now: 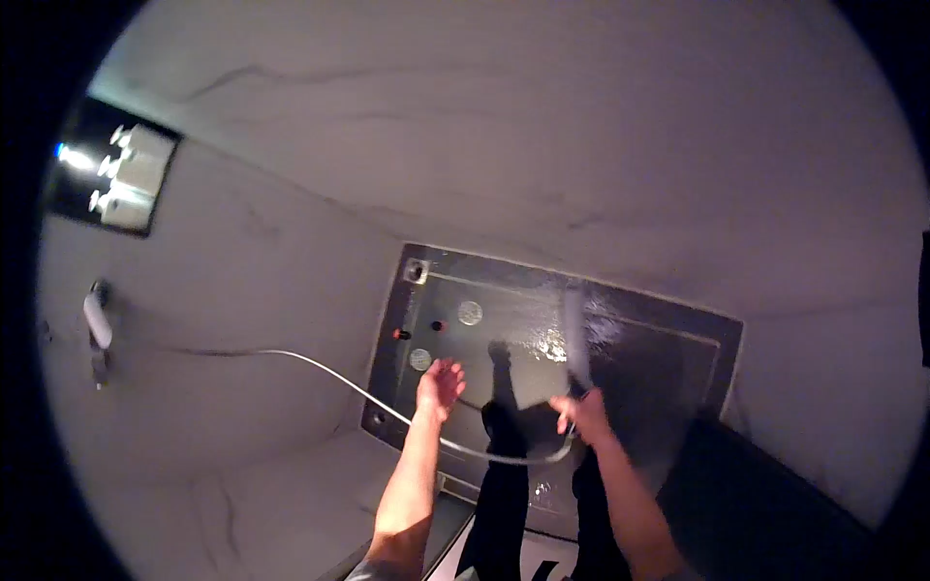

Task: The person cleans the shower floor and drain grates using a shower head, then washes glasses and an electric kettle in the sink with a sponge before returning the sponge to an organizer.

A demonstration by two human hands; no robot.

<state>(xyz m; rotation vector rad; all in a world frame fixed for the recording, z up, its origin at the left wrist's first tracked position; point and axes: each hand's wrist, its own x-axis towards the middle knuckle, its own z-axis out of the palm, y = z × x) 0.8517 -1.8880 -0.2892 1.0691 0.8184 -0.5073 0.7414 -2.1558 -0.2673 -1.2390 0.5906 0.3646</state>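
Observation:
In the head view my right hand [587,416] is closed on a shower head [574,339] low at the centre right. Its blurred pale body points up and away over the wet shower floor [639,363]. A thin light hose [339,376] runs from the left wall, passes under my left forearm and curves up to my right hand. My left hand [441,389] is held out above the floor with its fingers apart and nothing in it.
Two round discs [470,313] and small dark-and-red items [437,326] lie on the floor at left. A wall niche [136,179] holds pump bottles. Below it sits a wall fixture [97,321]. A dark panel [746,494] stands at lower right.

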